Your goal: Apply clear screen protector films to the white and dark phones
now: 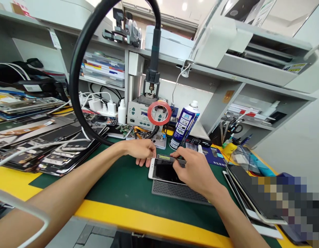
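A white-framed smartphone (pixel 163 172) with a dark screen lies on a grey perforated pad (pixel 172 191) on the green mat. At its upper left corner, my left hand (pixel 143 151) has its fingers curled down and touches the phone's end. My right hand (pixel 192 167) reaches over the phone's right part, its fingers bent together near the upper edge. Something thin and dark shows between those fingers, too covered to name. Just behind the phone is a strip with yellow-green markings (pixel 164 157).
Stacked phone parts (pixel 53 144) fill the left side. Behind stand a spray can (pixel 183 124), a grey machine (pixel 138 115), a red tape roll (pixel 159 113) and a tray of small parts (pixel 159 139). More phones (pixel 252 193) lie right. A black flexible arm (pixel 76 69) loops overhead.
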Tool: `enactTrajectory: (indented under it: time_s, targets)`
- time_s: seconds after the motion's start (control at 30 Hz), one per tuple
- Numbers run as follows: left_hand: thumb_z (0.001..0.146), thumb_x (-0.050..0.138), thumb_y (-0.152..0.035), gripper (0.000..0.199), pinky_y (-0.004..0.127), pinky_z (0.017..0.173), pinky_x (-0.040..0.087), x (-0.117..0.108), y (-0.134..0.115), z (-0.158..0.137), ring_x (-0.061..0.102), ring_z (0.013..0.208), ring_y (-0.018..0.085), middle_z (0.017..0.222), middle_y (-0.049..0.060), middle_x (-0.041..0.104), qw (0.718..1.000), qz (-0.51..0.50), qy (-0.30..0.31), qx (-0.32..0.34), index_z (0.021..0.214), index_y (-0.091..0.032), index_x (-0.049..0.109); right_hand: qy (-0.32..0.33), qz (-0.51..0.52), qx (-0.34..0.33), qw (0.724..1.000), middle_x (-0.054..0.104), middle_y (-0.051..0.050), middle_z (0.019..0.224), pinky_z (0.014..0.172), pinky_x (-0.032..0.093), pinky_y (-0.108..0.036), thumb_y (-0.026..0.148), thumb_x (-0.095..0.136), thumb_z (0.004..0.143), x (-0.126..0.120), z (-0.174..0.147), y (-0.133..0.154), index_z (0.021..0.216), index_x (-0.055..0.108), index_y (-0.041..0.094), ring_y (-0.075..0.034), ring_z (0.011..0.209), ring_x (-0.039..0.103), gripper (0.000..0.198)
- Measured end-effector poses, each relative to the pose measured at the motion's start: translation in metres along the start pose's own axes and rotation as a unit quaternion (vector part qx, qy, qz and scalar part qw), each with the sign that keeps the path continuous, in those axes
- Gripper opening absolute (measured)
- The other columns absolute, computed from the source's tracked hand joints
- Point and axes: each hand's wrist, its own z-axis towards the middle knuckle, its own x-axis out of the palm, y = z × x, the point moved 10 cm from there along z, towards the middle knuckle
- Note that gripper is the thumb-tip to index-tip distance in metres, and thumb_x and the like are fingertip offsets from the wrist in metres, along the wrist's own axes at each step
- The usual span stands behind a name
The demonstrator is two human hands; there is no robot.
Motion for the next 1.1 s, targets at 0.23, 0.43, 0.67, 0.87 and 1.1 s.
enactTrajectory:
  time_s: [0.23, 0.43, 0.67, 0.87, 1.1]
  targets:
    - [0.083, 0.047, -0.027, 0.02, 0.026, 0.045, 0.051, -0.001, 0.003, 0.003, 0.059, 0.049, 0.014, 0.072, 0.007, 0.071, 1.0, -0.017, -0.013, -0.004, 0.076, -0.015, 0.061, 0.063, 0.042, -0.117, 0.99, 0.071, -0.003, 0.088, 0.068, 0.041, -0.027, 0.004, 0.052, 0.083, 0.023, -0.008, 0.041, 0.099, 0.067, 0.021, -0.018, 0.079, 0.06, 0.028]
    - [0.091, 0.041, -0.044, 0.04, 0.028, 0.044, 0.053, -0.001, 0.002, 0.005, 0.058, 0.046, 0.015, 0.069, 0.008, 0.07, 1.0, -0.009, -0.027, 0.005, 0.076, -0.013, 0.061, 0.051, 0.006, -0.126, 0.991, 0.074, -0.005, 0.096, 0.074, 0.044, -0.028, 0.001, 0.049, 0.086, 0.037, -0.002, 0.047, 0.105, 0.069, 0.018, -0.02, 0.082, 0.059, 0.032]
    - [0.09, 0.045, -0.05, 0.043, 0.023, 0.043, 0.05, -0.001, -0.001, 0.004, 0.058, 0.044, 0.013, 0.063, 0.006, 0.067, 0.999, 0.018, -0.041, 0.007, 0.066, -0.016, 0.056, 0.049, -0.03, -0.116, 0.992, 0.074, -0.005, 0.101, 0.078, 0.045, -0.029, 0.005, 0.045, 0.092, 0.04, 0.004, 0.05, 0.109, 0.068, 0.018, -0.02, 0.089, 0.059, 0.031]
    - [0.091, 0.041, -0.058, 0.051, 0.024, 0.041, 0.048, -0.002, -0.003, 0.003, 0.055, 0.04, 0.013, 0.056, 0.004, 0.064, 0.998, 0.029, -0.054, 0.009, 0.066, -0.017, 0.056, 0.047, -0.037, -0.099, 0.993, 0.074, -0.004, 0.101, 0.078, 0.045, -0.029, 0.008, 0.044, 0.093, 0.042, 0.008, 0.045, 0.11, 0.067, 0.02, -0.02, 0.088, 0.06, 0.031]
    - [0.086, 0.032, -0.077, 0.07, 0.026, 0.042, 0.049, -0.005, 0.001, 0.005, 0.055, 0.039, 0.014, 0.058, 0.009, 0.067, 0.998, -0.004, -0.069, -0.012, 0.069, -0.014, 0.059, -0.04, 0.078, -0.054, 0.995, 0.072, -0.006, 0.104, 0.087, 0.045, -0.029, 0.007, 0.049, 0.086, 0.002, 0.01, 0.005, 0.108, 0.069, 0.018, -0.02, 0.097, 0.062, 0.033]
